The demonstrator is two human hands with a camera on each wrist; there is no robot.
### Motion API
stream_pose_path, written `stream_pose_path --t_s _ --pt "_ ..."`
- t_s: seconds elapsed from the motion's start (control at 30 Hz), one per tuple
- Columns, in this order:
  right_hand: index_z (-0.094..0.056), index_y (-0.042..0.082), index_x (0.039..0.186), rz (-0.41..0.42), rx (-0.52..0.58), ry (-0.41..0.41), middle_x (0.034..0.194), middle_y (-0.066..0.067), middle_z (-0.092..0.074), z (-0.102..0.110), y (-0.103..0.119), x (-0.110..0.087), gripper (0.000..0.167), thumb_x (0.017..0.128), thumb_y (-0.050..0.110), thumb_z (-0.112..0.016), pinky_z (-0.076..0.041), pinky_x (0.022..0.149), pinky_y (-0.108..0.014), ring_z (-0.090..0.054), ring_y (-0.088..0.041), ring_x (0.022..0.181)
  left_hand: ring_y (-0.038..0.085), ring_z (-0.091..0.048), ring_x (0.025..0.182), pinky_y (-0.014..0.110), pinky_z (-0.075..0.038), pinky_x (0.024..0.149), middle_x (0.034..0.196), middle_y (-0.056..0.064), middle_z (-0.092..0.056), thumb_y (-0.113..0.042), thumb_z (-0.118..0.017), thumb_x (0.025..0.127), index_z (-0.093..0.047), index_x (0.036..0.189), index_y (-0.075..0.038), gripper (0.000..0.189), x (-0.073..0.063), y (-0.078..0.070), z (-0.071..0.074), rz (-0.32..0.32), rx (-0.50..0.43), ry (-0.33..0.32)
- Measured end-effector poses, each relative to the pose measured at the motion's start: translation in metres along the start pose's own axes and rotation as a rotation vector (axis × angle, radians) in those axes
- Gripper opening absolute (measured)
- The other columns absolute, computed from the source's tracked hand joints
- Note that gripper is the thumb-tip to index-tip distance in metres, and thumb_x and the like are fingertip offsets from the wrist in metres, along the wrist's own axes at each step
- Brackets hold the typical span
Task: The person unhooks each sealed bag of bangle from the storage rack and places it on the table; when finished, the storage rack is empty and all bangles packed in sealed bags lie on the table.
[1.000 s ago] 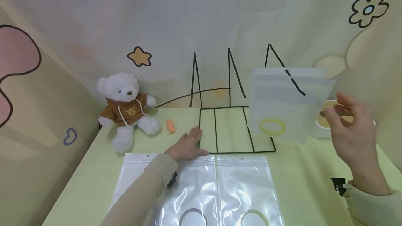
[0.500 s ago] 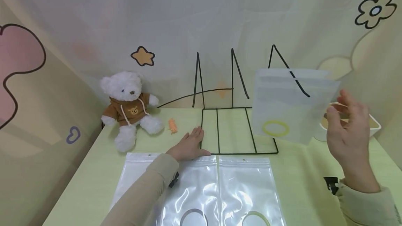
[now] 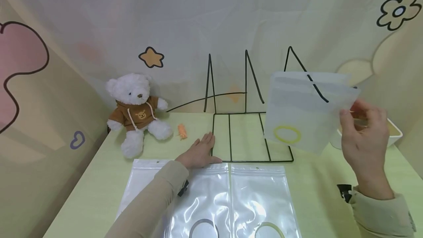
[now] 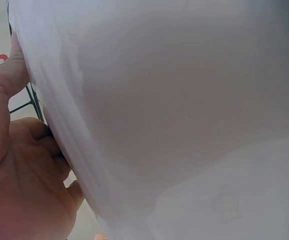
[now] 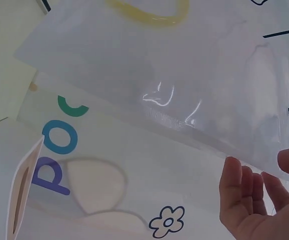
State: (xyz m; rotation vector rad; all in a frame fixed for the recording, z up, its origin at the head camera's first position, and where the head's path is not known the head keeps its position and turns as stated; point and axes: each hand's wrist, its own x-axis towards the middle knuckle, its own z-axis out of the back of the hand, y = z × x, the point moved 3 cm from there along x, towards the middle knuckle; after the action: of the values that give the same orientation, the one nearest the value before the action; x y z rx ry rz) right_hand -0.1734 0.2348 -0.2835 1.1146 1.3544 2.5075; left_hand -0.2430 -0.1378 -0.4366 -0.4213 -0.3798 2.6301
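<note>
In the head view, a frosted zip bag (image 3: 304,109) with a yellow ring (image 3: 287,134) inside hangs on the right hook of a black wire rack (image 3: 230,139). My right hand (image 3: 367,142) pinches the side edge of this bag between thumb and fingertips. The right wrist view has the bag (image 5: 149,65) from below, its edge between thumb and fingers (image 5: 232,185). My left hand (image 3: 198,151) lies with straight fingers on the rack's left base bar. In the left wrist view, a pale, blurred surface hides much around the left hand (image 4: 29,170).
Glossy zip bags (image 3: 257,194) holding rings lie side by side along the front. A white teddy bear (image 3: 132,91) in a brown hoodie sits at the left, near a small orange object (image 3: 182,131). A white-rimmed container (image 3: 394,135) stands behind my right hand.
My right hand has moved in from open fingers beside the hanging bag to its side edge. The bag has swung slightly left. My left hand keeps its place on the rack.
</note>
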Motion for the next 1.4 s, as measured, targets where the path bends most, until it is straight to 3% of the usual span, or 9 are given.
stream_pose_path --t_s 0.27,0.53,0.83,1.07,1.4 --pt "-0.063 -0.005 0.118 0.029 0.036 -0.087 0.096 0.02 -0.05 0.001 0.002 0.002 0.029 0.096 0.015 -0.058 -0.041 0.061 -0.007 -0.051 -0.001 0.075 0.029 0.0 0.148 0.048 -0.009 0.117 0.161 0.018 -0.002 -0.057 -0.055 0.092 -0.01 0.153 0.004 0.097 -0.003 -0.002 0.002 0.002 -0.02 0.0" --pt "-0.066 -0.006 0.109 0.052 0.079 -0.128 0.087 0.016 -0.056 0.002 0.002 0.002 0.026 0.097 0.016 -0.059 -0.042 0.058 -0.007 -0.052 0.0 0.067 0.029 0.0 0.148 0.048 -0.008 0.117 0.161 0.017 -0.002 -0.056 -0.055 0.093 -0.01 0.153 0.004 0.096 -0.004 -0.004 0.003 0.01 -0.025 0.01" --pt "-0.068 -0.009 0.104 0.077 0.079 -0.205 0.083 0.02 -0.056 0.005 0.009 0.001 0.026 0.095 0.015 -0.062 -0.037 0.056 -0.007 -0.05 0.003 0.067 0.028 0.0 0.148 0.047 -0.008 0.117 0.161 0.017 -0.002 -0.057 -0.054 0.093 -0.01 0.153 0.003 0.096 -0.003 -0.003 0.003 0.01 -0.008 0.003" --pt "-0.069 -0.006 0.101 0.108 0.146 -0.244 0.083 0.018 -0.058 0.006 0.014 -0.002 0.021 0.094 0.012 -0.063 -0.038 0.058 -0.01 -0.052 0.002 0.069 0.027 0.0 0.148 0.047 -0.008 0.118 0.161 0.017 -0.002 -0.057 -0.055 0.092 -0.011 0.153 0.003 0.096 -0.002 -0.001 0.0 0.015 -0.023 -0.005" --pt "-0.068 -0.012 0.099 0.118 0.247 -0.294 0.082 0.016 -0.059 0.007 0.028 -0.005 0.022 0.092 0.008 -0.064 -0.039 0.065 -0.015 -0.053 0.001 0.07 0.029 -0.001 0.148 0.048 -0.008 0.117 0.161 0.018 -0.003 -0.057 -0.054 0.093 -0.011 0.153 0.004 0.096 -0.004 -0.004 0.002 0.006 -0.014 -0.009"
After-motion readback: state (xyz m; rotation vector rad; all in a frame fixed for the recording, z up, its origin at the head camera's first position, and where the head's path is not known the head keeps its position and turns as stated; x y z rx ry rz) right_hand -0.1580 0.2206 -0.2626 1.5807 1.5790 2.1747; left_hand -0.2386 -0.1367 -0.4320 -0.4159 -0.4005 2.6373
